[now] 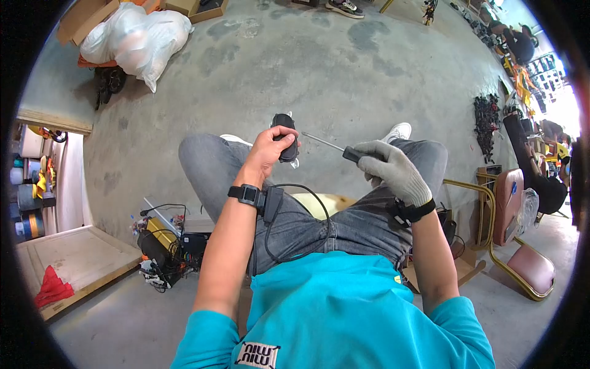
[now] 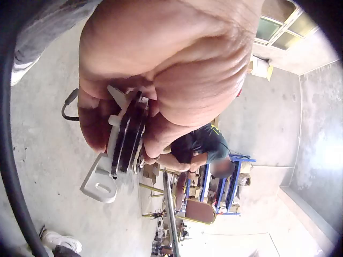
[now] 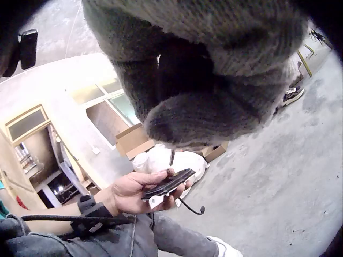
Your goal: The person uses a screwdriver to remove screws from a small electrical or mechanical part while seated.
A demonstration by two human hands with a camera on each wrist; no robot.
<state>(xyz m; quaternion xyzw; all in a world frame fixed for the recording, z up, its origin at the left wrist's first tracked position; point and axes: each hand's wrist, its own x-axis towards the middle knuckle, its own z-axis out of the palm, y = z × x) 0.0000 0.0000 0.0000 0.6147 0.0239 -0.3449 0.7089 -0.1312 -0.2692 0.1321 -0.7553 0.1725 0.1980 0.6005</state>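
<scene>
My bare left hand (image 1: 265, 152) holds a black oblong part (image 1: 284, 120) over the floor in front of my lap. Pale tabs stick out at its ends; in the left wrist view one tab (image 2: 100, 181) has a slotted hole. Seen from the right wrist, the thumb lies on top of the part (image 3: 170, 184) and fingers are underneath. A short black cable (image 3: 193, 208) hangs by it. My gloved right hand (image 1: 396, 169) grips a screwdriver (image 1: 324, 142) by its dark handle. The metal shaft points left, its tip a little apart from the black part.
White plastic bags (image 1: 138, 40) and cardboard boxes lie at the far left. Tangled cables and electronics (image 1: 163, 246) sit on the floor at my left. To the right stands a gold-framed chair (image 1: 491, 215). A black lead (image 1: 313, 192) loops across my lap from the left wrist.
</scene>
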